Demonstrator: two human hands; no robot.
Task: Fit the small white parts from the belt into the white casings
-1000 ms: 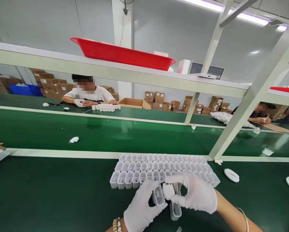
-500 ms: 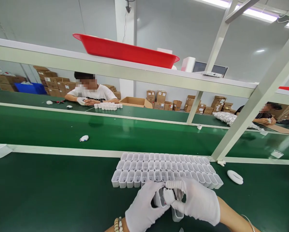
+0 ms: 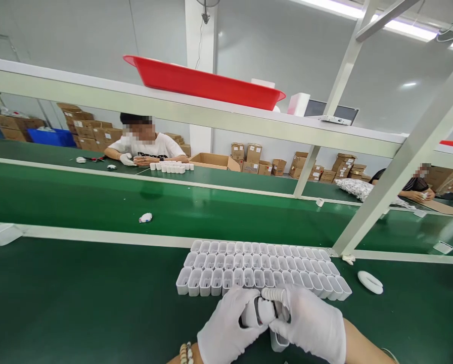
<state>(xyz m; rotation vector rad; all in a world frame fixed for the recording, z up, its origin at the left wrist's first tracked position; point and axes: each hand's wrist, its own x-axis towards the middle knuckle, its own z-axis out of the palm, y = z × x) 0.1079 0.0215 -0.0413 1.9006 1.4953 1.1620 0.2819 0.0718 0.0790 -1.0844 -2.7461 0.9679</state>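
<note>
My left hand, in a white glove, is closed around a small white plastic cup tilted with its mouth toward the right. My right hand, also gloved, pinches a rounded white piece at the mouth of that cup. How deep the piece sits is hidden by the fingers. Below my right fingers another white cup stands on the table, partly covered. Just beyond both hands, several rows of open white cups stand side by side, some with dark marks inside.
A white oval ring lies to the right on the green table. Beyond the rows runs a green conveyor belt carrying a small white piece. A slanted post and a shelf with a red tray stand ahead. Co-workers sit opposite.
The white piece in my right hand has moved closer over the mouth of the cup. The small piece on the belt has shifted right. The view has turned slightly.
</note>
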